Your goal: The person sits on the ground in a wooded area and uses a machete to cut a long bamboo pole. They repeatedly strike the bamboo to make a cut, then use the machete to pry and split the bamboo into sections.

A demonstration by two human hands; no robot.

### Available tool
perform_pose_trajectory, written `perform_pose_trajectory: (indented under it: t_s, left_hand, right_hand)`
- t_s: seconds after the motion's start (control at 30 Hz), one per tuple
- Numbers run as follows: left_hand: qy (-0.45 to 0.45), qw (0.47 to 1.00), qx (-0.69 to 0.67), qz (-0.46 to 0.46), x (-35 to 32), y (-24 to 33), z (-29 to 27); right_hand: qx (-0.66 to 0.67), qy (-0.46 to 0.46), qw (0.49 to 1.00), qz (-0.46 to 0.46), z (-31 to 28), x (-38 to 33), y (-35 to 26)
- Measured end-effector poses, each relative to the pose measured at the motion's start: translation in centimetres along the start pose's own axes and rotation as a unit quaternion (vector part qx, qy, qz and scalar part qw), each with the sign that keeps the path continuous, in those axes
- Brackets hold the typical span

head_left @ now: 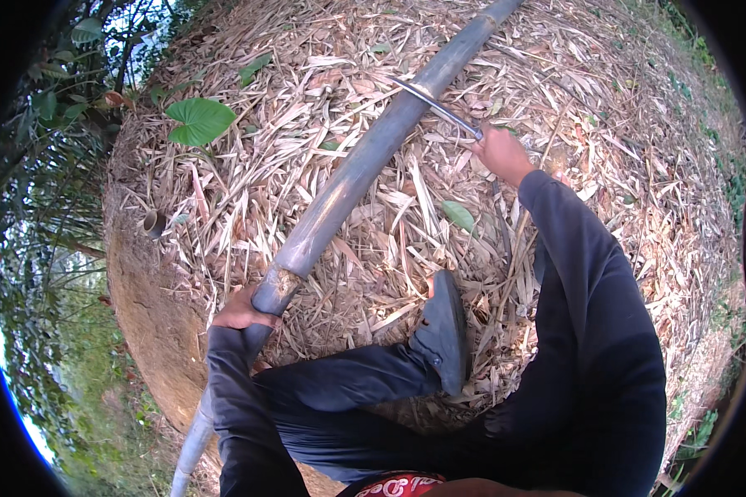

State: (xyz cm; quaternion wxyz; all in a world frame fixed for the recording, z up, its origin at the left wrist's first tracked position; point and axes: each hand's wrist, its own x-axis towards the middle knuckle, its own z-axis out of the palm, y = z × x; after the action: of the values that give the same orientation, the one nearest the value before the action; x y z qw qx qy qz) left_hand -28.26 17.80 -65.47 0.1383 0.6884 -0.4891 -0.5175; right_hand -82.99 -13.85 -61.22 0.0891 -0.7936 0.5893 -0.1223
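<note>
Bamboo pole (365, 157) lies slanting across dry leaf litter (622, 166), from near left to far right. Left hand (242, 311) wraps its near end; right hand (501, 153) closes round a long blade (435, 106) touching the pole. Judged best: brace firmly, strike away from the foot (443, 331).

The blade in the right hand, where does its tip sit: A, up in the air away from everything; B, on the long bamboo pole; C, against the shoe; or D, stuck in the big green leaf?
B: the blade held in the right hand reaches across to the bamboo pole, meeting it partway along.
</note>
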Motion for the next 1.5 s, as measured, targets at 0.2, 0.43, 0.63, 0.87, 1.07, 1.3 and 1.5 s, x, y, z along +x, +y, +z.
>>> perform_pose_trajectory:
  t_s: [0.2, 0.43, 0.63, 0.87, 1.07, 1.3, 1.5]
  left_hand:
    - [-0.009, 1.0, -0.002, -0.001, -0.6, 2.2, 0.5]
    - [-0.027, 1.0, -0.003, -0.004, -0.4, 2.0, 0.4]
    - [0.004, 1.0, 0.013, -0.019, -0.9, 3.3, 1.2]
    - [-0.01, 1.0, 0.009, 0.003, -0.5, 0.8, 0.2]
    - [-0.005, 1.0, 0.016, -0.007, -0.7, 1.8, 0.2]
    - [-0.018, 1.0, 0.006, -0.014, -1.3, 3.5, 0.6]
    - [-0.036, 0.999, -0.027, -0.01, -0.8, 3.2, 0.5]
  right_hand:
    - [-0.001, 0.005, 1.0, 0.007, 0.4, 0.3, 0.3]
    - [0.002, 0.018, 1.0, 0.001, 0.8, 0.1, -0.1]
    - [0.002, 0.01, 1.0, 0.004, 1.0, -0.7, 1.5]
    - [0.02, 0.016, 0.999, -0.021, 1.7, 0.0, 1.5]
    - [0.033, 0.026, 0.999, -0.001, 2.1, -0.8, 1.4]
    - [0.02, -0.007, 0.998, -0.055, 2.4, -2.0, 2.0]
    - [0.016, 0.003, 0.998, -0.062, 2.2, -1.9, 3.4]
